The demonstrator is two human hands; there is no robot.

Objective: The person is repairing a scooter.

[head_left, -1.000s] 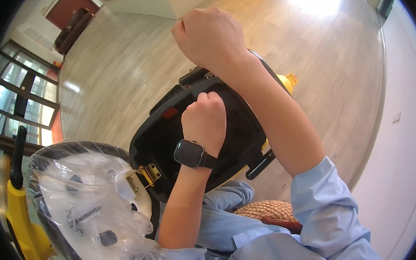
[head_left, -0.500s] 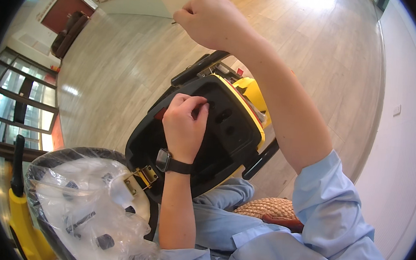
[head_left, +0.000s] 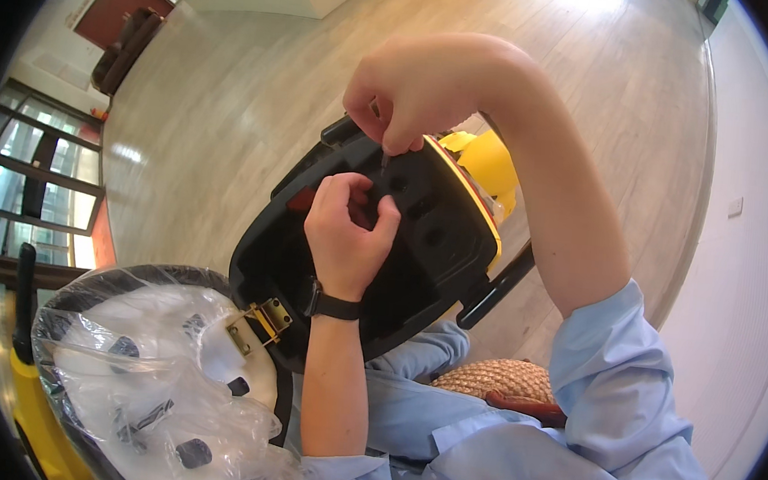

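Note:
A black moulded panel (head_left: 347, 255) with several recessed holes tops a yellow and black machine in front of me. Above its far part, my right hand (head_left: 423, 90) is bent down at the wrist, fingers pinched on a thin metal tool (head_left: 385, 162). The tip of that tool points at the panel near a round hole; its kind cannot be made out. My left hand (head_left: 348, 237), wearing a black watch, rests over the panel with thumb and forefinger apart and nothing visible between them. Its other fingers are curled. A brass-coloured hinge (head_left: 267, 321) sits by the panel's left edge.
Left of the hinge lies a white and black cover (head_left: 166, 367) wrapped in clear plastic. Black bars (head_left: 498, 285) flank the panel, and a yellow part (head_left: 489, 167) stands beyond it. At lower left is a yellow post (head_left: 37, 411). A woven seat (head_left: 500, 375) is beside my leg.
My right hand has come down and nearer, from above the floor to over the panel, bringing the tool's tip to the holes. My left thumb and forefinger have parted.

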